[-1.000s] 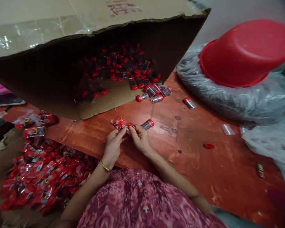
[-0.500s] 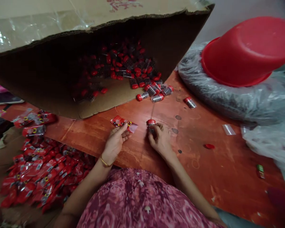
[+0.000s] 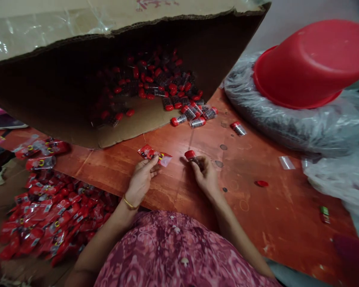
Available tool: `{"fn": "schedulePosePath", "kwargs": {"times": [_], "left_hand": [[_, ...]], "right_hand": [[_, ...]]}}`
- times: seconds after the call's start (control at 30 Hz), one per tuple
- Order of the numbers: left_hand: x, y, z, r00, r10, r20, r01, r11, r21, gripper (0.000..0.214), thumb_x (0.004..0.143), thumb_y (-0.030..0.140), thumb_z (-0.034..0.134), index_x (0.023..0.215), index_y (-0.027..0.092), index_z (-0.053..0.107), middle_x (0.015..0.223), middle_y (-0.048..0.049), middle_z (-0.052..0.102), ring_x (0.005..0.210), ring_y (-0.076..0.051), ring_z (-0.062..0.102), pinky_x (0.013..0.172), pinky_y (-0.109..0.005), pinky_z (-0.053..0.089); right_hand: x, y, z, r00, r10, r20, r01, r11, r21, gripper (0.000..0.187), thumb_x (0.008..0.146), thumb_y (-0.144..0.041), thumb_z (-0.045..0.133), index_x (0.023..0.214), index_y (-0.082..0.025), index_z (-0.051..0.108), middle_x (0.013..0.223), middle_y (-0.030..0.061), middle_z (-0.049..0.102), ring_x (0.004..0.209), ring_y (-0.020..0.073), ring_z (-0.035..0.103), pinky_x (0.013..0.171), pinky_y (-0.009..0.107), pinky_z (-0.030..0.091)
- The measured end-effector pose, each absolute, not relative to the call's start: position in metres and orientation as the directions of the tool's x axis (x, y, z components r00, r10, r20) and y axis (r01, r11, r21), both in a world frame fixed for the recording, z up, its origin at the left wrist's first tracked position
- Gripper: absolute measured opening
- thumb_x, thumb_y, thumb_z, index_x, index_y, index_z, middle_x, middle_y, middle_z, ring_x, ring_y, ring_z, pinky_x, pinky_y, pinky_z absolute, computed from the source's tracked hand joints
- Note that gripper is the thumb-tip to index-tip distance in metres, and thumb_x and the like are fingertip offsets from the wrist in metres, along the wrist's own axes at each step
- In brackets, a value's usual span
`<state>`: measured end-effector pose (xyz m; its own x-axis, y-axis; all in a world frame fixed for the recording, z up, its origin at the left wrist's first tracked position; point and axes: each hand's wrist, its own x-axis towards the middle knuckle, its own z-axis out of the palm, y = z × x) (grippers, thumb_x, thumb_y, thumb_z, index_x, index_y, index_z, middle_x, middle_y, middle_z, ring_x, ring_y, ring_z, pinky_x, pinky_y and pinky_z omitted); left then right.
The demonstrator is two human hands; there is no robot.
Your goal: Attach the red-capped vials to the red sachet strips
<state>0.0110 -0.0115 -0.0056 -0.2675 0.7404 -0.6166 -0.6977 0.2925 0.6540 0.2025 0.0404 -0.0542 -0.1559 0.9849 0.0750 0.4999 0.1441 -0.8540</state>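
Head view: left hand [image 3: 140, 181] grip on red printed sachet [image 3: 154, 155] (open-ended), right hand [image 3: 206, 177] grip on red-capped vial [image 3: 192, 156].

Probably packing workshop: carton [image 3: 62, 48], sachet heap [image 3: 44, 211].

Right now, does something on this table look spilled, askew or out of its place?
Yes. The big brown cardboard box lies tipped on its side, and small red-capped clear vials have spilled from its mouth onto the reddish wooden table. One vial lies apart, and a loose red cap sits alone further right.
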Motion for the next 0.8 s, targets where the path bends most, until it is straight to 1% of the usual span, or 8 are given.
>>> {"fn": "schedulePosePath", "kwargs": {"times": [0.1,0.2,0.27,0.33,0.4,0.47,0.6,0.8], "left_hand": [[0.012,-0.01,-0.007,-0.234,0.742,-0.628,-0.718,0.304,0.626,0.025,0.056,0.028,0.079,0.072,0.016,0.065,0.065,0.0,0.069,0.055,-0.009,0.061,0.052,-0.018,0.046],[0.013,-0.009,-0.006,-0.166,0.74,-0.652,-0.743,0.341,0.575,0.021,0.061,0.027,0.077,0.074,0.016,0.064,0.063,0.0007,0.067,0.054,-0.01,0.061,0.054,-0.021,0.048],[0.013,-0.01,-0.004,-0.132,0.74,-0.659,-0.75,0.36,0.555,0.018,0.065,0.025,0.074,0.075,0.016,0.063,0.062,0.0005,0.067,0.055,-0.011,0.062,0.055,-0.022,0.049],[0.012,-0.01,-0.001,-0.121,0.742,-0.66,-0.748,0.369,0.551,0.015,0.068,0.023,0.073,0.076,0.015,0.063,0.064,-0.0007,0.069,0.057,-0.012,0.064,0.055,-0.022,0.05],[0.012,-0.011,0.0,-0.125,0.74,-0.66,-0.743,0.371,0.557,0.014,0.068,0.023,0.072,0.076,0.015,0.063,0.064,-0.0013,0.069,0.056,-0.012,0.064,0.054,-0.021,0.049],[0.012,-0.012,0.001,-0.13,0.742,-0.658,-0.734,0.374,0.567,0.014,0.068,0.024,0.072,0.076,0.015,0.063,0.062,-0.0009,0.068,0.055,-0.012,0.063,0.054,-0.021,0.049],[0.012,-0.014,0.003,-0.121,0.765,-0.632,-0.692,0.392,0.607,0.019,0.066,0.029,0.074,0.073,0.014,0.064,0.063,-0.0024,0.069,0.057,-0.013,0.064,0.056,-0.022,0.05],[0.014,-0.014,0.004,-0.155,0.782,-0.604,-0.616,0.401,0.678,0.026,0.063,0.033,0.076,0.074,0.013,0.065,0.064,-0.003,0.07,0.057,-0.012,0.064,0.055,-0.02,0.048]], "right_hand": [[0.203,0.035,-0.046,-0.206,0.975,-0.086,0.108,-0.065,-0.992,0.025,0.078,-0.044,0.055,0.086,-0.024,0.043,0.078,0.0028,0.063,0.057,0.0163,0.057,0.055,0.031,0.048],[0.201,0.027,-0.036,-0.321,0.941,-0.107,-0.017,-0.118,-0.993,0.025,0.08,-0.043,0.055,0.093,-0.024,0.047,0.08,0.0017,0.065,0.047,0.0121,0.053,0.049,0.028,0.047],[0.2,0.022,-0.031,-0.306,0.952,0.02,0.038,0.033,-0.999,0.023,0.085,-0.038,0.052,0.102,-0.023,0.052,0.084,0.0028,0.066,0.051,0.0117,0.055,0.054,0.029,0.05],[0.198,0.018,-0.029,-0.29,0.925,0.248,0.165,0.303,-0.939,0.023,0.087,-0.029,0.051,0.109,-0.023,0.055,0.092,0.0042,0.066,0.065,0.0138,0.061,0.064,0.031,0.052],[0.197,0.017,-0.027,-0.348,0.81,0.473,0.276,0.57,-0.774,0.031,0.085,-0.017,0.052,0.115,-0.026,0.055,0.1,0.0054,0.065,0.083,0.0166,0.063,0.074,0.032,0.052],[0.197,0.017,-0.028,-0.438,0.674,0.595,0.328,0.736,-0.592,0.044,0.083,-0.008,0.051,0.121,-0.03,0.052,0.106,0.0067,0.063,0.094,0.0175,0.061,0.077,0.032,0.05],[0.197,0.02,-0.031,-0.493,0.582,0.647,0.418,0.81,-0.41,0.055,0.081,-0.002,0.05,0.126,-0.034,0.048,0.109,0.0082,0.059,0.094,0.0175,0.058,0.073,0.031,0.049],[0.195,0.021,-0.038,-0.449,0.591,0.67,0.49,0.79,-0.368,0.055,0.081,-0.004,0.051,0.125,-0.037,0.049,0.111,0.0072,0.056,0.092,0.0184,0.056,0.073,0.033,0.048]]}}
